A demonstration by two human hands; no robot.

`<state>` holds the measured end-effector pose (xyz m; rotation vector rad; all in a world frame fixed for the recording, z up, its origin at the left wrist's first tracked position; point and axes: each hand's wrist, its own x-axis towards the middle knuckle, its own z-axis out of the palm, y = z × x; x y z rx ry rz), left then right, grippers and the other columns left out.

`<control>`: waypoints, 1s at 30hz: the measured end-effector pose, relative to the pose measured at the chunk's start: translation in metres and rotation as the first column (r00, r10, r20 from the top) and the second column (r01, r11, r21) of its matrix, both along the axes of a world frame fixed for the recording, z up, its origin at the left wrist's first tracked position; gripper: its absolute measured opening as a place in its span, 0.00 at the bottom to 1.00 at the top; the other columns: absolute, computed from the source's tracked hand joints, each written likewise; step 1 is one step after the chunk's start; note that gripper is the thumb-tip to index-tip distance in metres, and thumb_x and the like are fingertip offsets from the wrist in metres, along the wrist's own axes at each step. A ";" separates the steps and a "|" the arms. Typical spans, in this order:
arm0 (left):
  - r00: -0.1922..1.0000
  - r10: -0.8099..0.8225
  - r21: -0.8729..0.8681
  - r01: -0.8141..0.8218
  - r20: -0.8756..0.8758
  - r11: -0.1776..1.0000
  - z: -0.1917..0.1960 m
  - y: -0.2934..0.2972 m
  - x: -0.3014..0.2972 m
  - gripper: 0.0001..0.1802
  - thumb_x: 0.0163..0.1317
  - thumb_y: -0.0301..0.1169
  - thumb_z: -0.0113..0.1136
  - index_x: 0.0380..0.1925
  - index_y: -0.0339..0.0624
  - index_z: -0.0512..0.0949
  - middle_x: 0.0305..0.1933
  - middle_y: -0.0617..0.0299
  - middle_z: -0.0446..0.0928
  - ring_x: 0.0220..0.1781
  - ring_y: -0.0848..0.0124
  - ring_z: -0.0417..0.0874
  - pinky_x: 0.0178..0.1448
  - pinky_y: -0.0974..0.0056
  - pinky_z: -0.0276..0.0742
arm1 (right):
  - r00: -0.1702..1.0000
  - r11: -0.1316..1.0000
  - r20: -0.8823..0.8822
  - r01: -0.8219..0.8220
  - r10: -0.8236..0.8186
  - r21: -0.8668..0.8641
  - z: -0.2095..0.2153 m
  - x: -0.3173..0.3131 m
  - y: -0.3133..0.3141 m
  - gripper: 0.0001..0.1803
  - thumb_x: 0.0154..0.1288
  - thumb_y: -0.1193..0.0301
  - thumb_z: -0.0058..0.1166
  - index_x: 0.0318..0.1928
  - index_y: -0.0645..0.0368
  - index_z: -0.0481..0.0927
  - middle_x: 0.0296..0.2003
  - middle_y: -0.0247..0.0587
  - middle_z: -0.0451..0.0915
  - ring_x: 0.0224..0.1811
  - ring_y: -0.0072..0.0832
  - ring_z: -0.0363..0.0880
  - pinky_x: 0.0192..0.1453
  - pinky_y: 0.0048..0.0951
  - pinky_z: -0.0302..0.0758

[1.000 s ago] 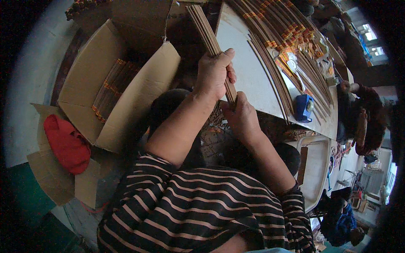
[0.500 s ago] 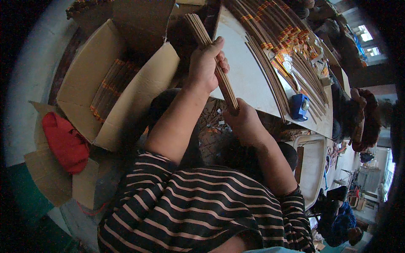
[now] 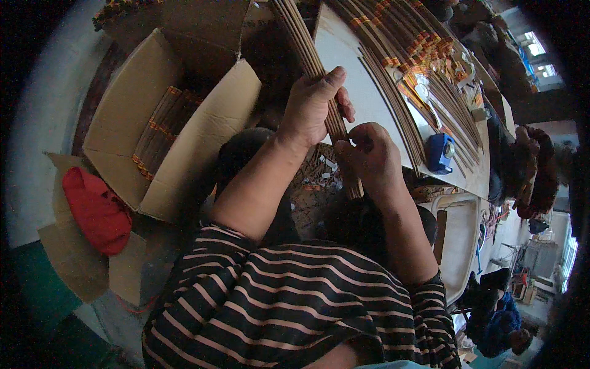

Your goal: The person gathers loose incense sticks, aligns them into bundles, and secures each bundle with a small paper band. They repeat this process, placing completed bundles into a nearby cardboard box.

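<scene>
A bundle of thin brown incense sticks [image 3: 304,46] slants in front of me, from the top edge down past both hands. My left hand [image 3: 313,104] is closed round its middle, the thumb lying on top. Just below, my right hand [image 3: 375,154] has its fingers curled, with thumb and fingertips pinched at the bundle's right side. The bundle's lower end sticks out beneath the right hand, above the dark floor. Whether the right fingers grip the whole bundle or only some sticks cannot be made out.
An open cardboard box [image 3: 117,132] on the left holds banded stick bundles [image 3: 163,129]. A red cloth [image 3: 97,212] lies beside it. On the white table [image 3: 335,37] are more banded bundles [image 3: 393,31], loose sticks and a blue tape dispenser [image 3: 439,154]. Another person [image 3: 501,326] sits far right.
The bundle now reaches farther up and down past my hands. My right hand has moved up from its lower end to its side, near the left hand, which shifted slightly down and right.
</scene>
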<state>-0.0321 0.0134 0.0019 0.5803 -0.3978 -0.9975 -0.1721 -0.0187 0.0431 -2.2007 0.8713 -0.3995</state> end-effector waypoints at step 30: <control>0.985 0.003 0.032 0.002 -0.171 0.999 -0.008 -0.005 0.014 0.18 0.53 0.48 0.60 0.21 0.46 0.71 0.21 0.58 0.74 0.24 0.59 0.78 0.31 0.56 0.76 | 0.974 0.914 -0.150 -0.100 0.172 0.394 0.026 -0.024 -0.027 0.09 0.53 0.75 0.56 0.34 0.67 0.76 0.26 0.36 0.76 0.28 0.19 0.72 0.32 0.22 0.70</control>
